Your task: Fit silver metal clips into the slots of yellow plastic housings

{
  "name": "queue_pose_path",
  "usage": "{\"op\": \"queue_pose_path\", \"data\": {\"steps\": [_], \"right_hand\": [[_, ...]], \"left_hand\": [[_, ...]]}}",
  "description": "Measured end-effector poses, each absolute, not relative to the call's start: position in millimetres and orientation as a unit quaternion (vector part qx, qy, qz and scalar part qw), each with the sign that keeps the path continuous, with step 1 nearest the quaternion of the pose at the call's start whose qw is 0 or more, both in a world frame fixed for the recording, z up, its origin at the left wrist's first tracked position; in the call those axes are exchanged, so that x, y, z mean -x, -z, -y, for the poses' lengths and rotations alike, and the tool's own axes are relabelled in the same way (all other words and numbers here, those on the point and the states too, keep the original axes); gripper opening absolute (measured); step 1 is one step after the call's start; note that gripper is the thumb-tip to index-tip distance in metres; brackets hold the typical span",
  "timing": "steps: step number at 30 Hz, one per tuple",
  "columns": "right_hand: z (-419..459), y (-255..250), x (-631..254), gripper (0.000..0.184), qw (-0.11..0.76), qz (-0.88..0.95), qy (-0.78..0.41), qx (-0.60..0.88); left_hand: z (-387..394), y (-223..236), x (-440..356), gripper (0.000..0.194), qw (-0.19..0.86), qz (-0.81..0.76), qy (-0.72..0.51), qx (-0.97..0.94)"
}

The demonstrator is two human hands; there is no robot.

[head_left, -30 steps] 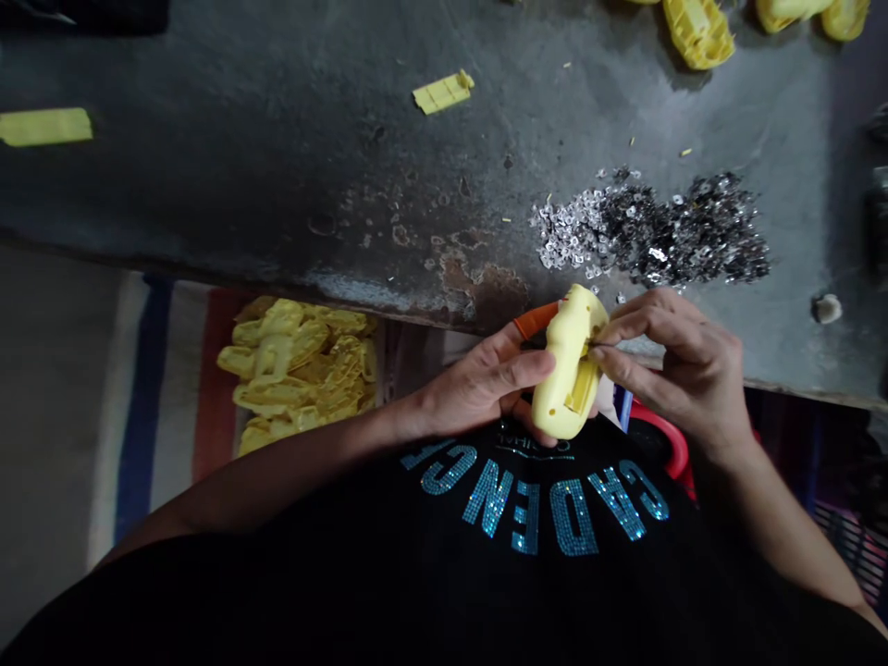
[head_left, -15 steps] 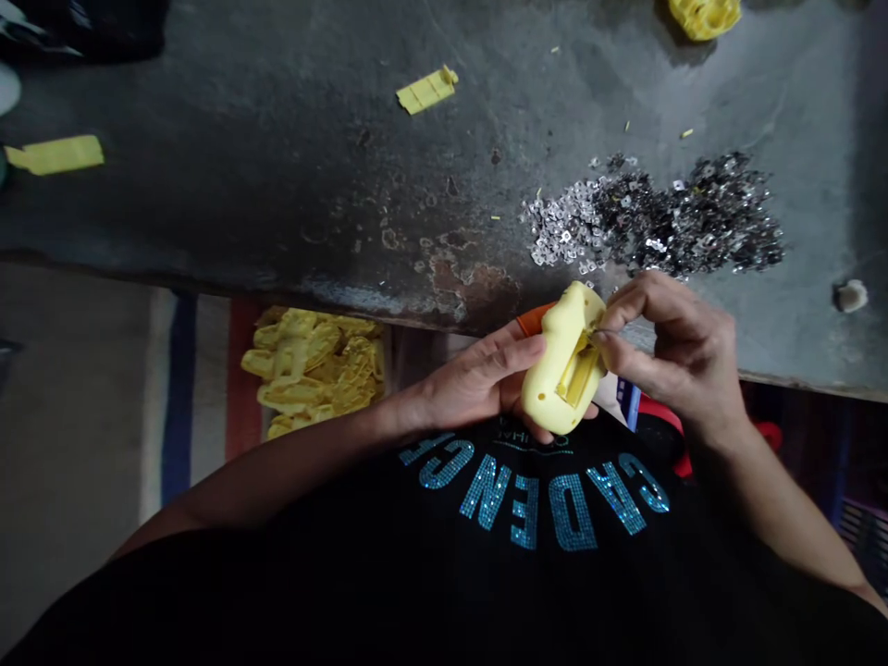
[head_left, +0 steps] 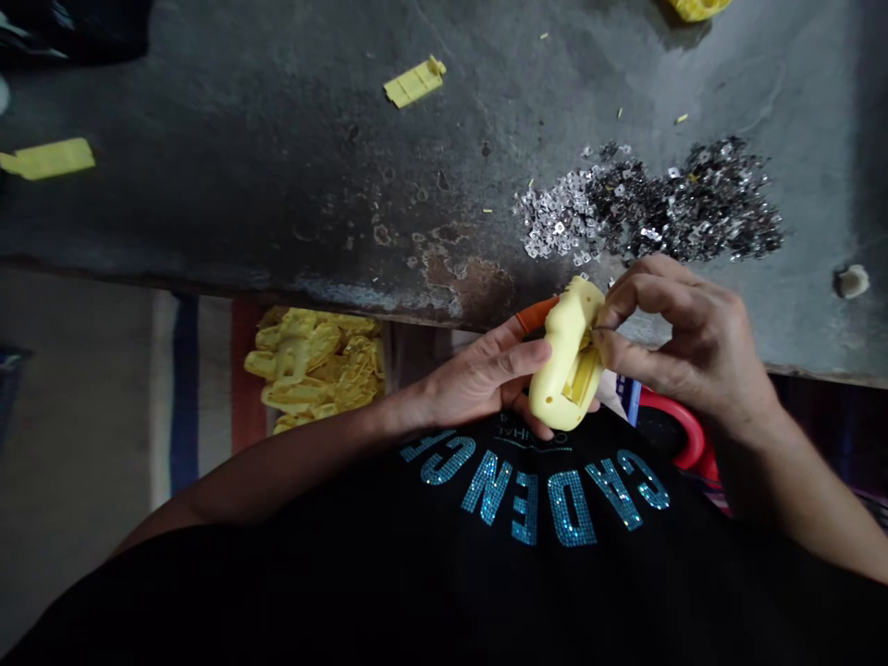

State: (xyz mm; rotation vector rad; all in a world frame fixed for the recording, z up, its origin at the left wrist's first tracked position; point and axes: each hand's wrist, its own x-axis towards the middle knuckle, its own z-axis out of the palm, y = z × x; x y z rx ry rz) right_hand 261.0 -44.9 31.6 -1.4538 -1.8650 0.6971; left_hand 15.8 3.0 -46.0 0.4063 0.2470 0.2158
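My left hand (head_left: 489,375) is closed round a pale yellow plastic casing (head_left: 555,375), with the thumb on its near side. An orange band or sleeve covers one of its fingers. The casing is tilted, and a long slot like a battery compartment (head_left: 581,375) faces my right hand. Thumb and forefinger of my right hand (head_left: 676,333) are pinched at the upper end of that slot. Whatever sits between those fingertips is too small and dark to make out. Just beyond, a pile of small shiny metal plates (head_left: 652,208) lies on the grey worktop (head_left: 277,166).
Below the worktop edge at left, a box holds several yellow plastic casings (head_left: 312,356). Flat yellow covers (head_left: 416,83) lie on the worktop, with another yellow part (head_left: 697,7) at the far edge. A small whitish lump (head_left: 852,280) sits at right. A black bag-like object (head_left: 76,32) stands far left.
The right hand's wrist has turned a little while its fingertips stay at the slot. The casing has shifted slightly right. The whole view has moved slightly.
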Motion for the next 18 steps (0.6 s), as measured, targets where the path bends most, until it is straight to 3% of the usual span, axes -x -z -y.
{"op": "queue_pose_path", "data": {"steps": [6, 12, 15, 18], "right_hand": [[44.5, -38.8, -259.3, 0.019, 0.342, 0.691, -0.311, 0.555], [46.4, -34.6, -259.4, 0.019, 0.376, 0.669, -0.318, 0.556], [47.1, -33.3, -259.8, 0.020, 0.361, 0.681, -0.306, 0.559], [48.7, -30.3, -260.7, 0.022, 0.337, 0.697, -0.287, 0.564]], "left_hand": [[-6.8, 43.8, -15.5, 0.094, 0.971, -0.104, -0.069, -0.202], [-7.9, 45.0, -14.3, 0.090, 0.976, -0.097, -0.049, -0.188], [-6.0, 43.6, -15.6, 0.094, 0.975, -0.099, -0.060, -0.192], [-3.6, 42.8, -17.6, 0.085, 0.972, -0.108, -0.084, -0.193]]}}
